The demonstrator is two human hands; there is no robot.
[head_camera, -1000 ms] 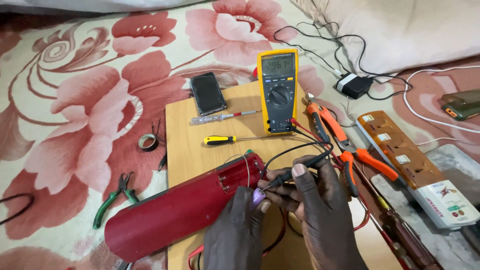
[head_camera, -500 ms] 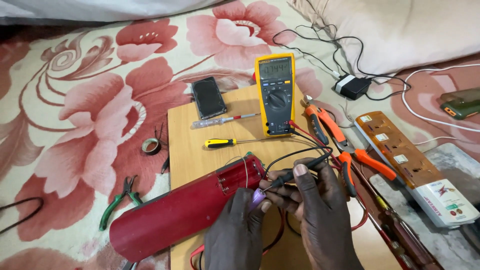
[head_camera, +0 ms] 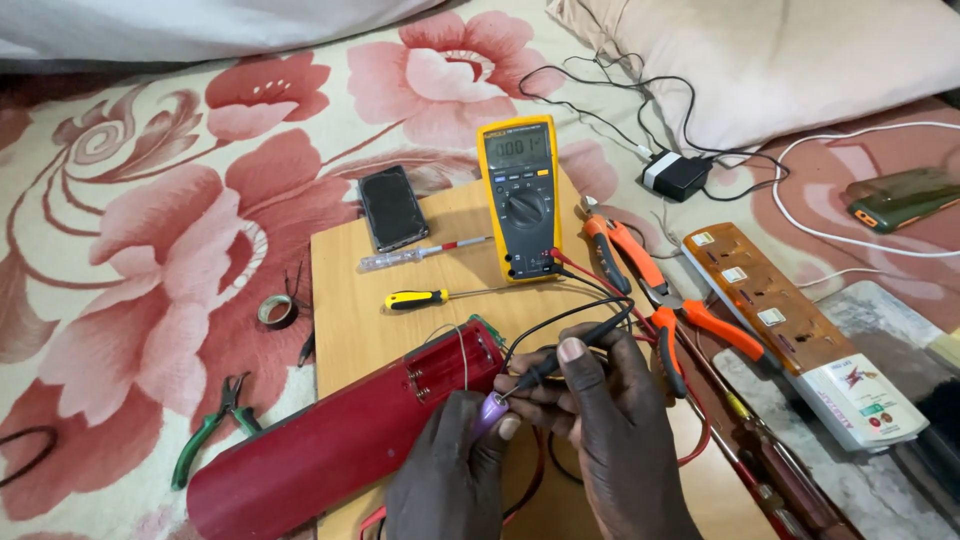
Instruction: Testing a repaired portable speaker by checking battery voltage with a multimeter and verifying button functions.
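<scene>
My right hand [head_camera: 610,430] pinches the black probe [head_camera: 570,350]; my left hand [head_camera: 450,470] grips what looks like a small purple part [head_camera: 490,412], tip touching it, beside the red casing [head_camera: 330,445]. Since a second ago nothing has shifted; I'd judge the yellow multimeter [head_camera: 520,195] reading is settling.

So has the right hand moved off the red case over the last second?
No. The right hand stays where it was, at the open end of the red case, holding the black probe. Its spot relative to the wooden board is unchanged.
</scene>
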